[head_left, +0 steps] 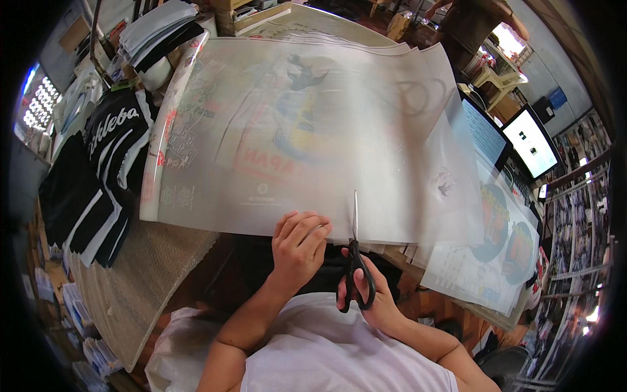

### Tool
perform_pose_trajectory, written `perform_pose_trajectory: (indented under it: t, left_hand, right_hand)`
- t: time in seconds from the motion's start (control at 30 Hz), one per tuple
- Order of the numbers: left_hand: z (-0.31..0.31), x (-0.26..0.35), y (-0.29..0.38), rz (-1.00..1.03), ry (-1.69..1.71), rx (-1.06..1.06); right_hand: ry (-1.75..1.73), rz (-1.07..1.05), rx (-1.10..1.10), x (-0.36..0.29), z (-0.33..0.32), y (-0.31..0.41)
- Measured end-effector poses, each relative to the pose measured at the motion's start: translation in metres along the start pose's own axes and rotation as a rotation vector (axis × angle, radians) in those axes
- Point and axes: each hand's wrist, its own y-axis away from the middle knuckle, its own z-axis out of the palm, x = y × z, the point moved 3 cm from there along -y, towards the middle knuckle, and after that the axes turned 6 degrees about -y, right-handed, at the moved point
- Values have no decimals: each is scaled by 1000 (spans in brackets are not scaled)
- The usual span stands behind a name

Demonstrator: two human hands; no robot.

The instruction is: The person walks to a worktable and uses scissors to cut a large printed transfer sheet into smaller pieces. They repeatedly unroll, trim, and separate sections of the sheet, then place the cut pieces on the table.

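A large translucent printed film sheet [313, 191] spreads before me, its left end curling up into a roll. Several more sheets lie beneath it. My left hand [300, 242] grips the near edge of the film, fingers on top and thumb hidden. My right hand [374, 289] holds black-handled scissors [355, 245], fingers through the loops. Their metal blade points away from me and reaches over the film's near edge, right of my left hand. Whether a second blade lies under the film cannot be seen. Faint coloured prints and mirrored lettering show on the film.
Black-and-white garments [105, 161] hang over the left side, above a bubble-wrap-like covering [142, 264]. Folded cloth [156, 29] is stacked at the back left. On the right are more printed sheets [490, 264] and a lit monitor [531, 142]. A person [470, 24] stands at the back right.
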Motion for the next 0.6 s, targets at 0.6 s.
perform_pose_trajectory:
  t: [0.6]
  left_hand:
    - [5, 17, -11, 42, -42, -69]
  right_hand:
    - [-15, 1, 16, 0, 0, 1]
